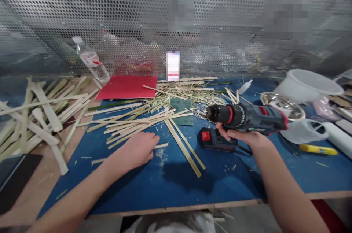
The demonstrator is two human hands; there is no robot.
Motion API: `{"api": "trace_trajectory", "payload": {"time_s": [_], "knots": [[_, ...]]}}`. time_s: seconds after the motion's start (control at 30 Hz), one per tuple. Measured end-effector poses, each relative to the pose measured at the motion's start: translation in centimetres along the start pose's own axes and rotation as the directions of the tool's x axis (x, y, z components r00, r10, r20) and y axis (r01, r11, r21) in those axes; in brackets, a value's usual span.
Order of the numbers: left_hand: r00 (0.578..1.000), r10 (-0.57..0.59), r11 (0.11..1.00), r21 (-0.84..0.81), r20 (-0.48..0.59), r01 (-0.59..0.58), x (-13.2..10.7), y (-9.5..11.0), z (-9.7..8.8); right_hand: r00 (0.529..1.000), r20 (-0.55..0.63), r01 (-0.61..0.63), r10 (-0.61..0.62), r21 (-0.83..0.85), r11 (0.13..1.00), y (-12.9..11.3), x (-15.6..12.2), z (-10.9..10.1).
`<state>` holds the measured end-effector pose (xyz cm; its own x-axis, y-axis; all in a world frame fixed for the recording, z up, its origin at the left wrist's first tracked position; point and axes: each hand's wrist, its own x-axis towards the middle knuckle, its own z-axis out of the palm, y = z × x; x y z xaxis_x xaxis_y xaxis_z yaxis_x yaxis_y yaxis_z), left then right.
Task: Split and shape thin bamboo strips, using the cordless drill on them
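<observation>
Holding cordless drill [244, 117] | right hand [244, 138] | left hand [137, 149] beside bamboo strips [137, 123]

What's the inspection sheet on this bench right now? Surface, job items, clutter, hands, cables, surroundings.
surface: blue mat on a wooden bench, littered with bamboo shavings.
job items: cordless drill held in the air; battery pack on the mat; bamboo strips by the left hand.
clutter: bamboo slats heaped at left; green sheet; red card.
hands: left hand open on the mat; right hand gripping the cordless drill.
cables: thin black cord by the battery pack.
surroundings: perforated metal screen, water bottle, white tub.
</observation>
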<state>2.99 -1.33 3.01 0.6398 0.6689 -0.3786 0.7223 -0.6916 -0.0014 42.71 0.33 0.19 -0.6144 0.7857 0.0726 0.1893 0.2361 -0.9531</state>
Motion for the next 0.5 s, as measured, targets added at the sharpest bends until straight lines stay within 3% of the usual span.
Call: {"api": "trace_trajectory", "payload": {"time_s": [0.23,0.4,0.47,0.5], "knots": [[0.991,0.008,1.000,-0.028,-0.135,-0.012,1.0,2.2,0.8,0.985,-0.161,-0.050,0.057,0.046,0.998,-0.9,-0.1,1.4],[0.950,0.001,0.995,-0.090,-0.313,-0.031,2.2,2.8,1.8,0.964,-0.253,-0.089,0.085,-0.004,0.996,-0.9,-0.7,1.4],[0.932,0.012,0.992,-0.110,-0.363,-0.056,2.4,2.6,2.3,0.919,-0.371,-0.164,0.133,-0.053,0.985,-0.8,-1.1,2.1],[0.925,0.017,0.991,-0.119,-0.379,-0.067,2.5,2.4,2.6,0.873,-0.464,-0.205,0.149,-0.073,0.976,-0.8,-1.2,2.8]]}}
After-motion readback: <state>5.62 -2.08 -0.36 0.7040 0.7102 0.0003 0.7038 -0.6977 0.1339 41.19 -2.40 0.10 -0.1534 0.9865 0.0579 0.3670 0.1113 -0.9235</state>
